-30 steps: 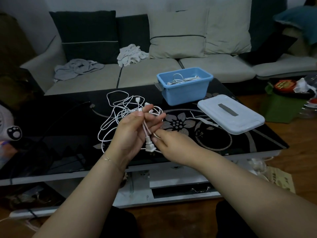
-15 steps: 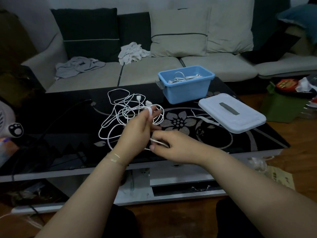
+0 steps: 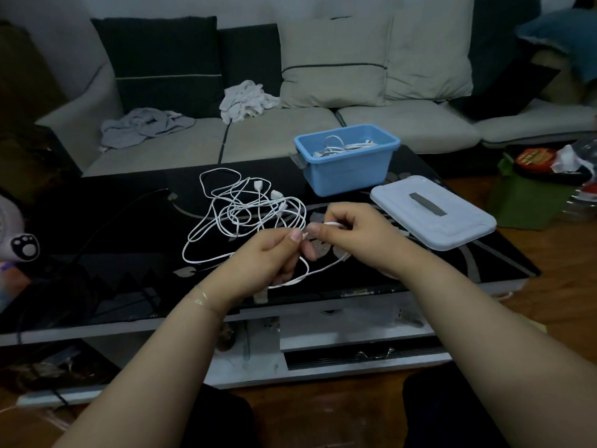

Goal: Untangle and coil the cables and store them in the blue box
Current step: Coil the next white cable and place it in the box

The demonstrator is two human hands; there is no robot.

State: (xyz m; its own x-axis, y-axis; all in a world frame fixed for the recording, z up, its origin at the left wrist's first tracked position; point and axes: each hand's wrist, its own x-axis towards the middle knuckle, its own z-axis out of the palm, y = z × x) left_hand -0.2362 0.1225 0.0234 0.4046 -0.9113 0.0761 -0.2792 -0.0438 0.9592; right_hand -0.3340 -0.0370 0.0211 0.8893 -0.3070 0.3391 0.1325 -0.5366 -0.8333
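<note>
Desk: black glass, its left end lost in shadow.
Blue box: one, open, at the desk's far side; coiled white cables inside, count unclear.
Lid: one, beside the box.
Cables: white tangle on the desk, number unclear.
Left hand: pinching a cable.
Right hand: fingers curled round the same cable.

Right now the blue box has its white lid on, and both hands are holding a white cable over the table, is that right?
Not quite. In the head view the blue box is open; its white lid lies beside it on the table. Both hands, left and right, do hold a white cable.
</note>
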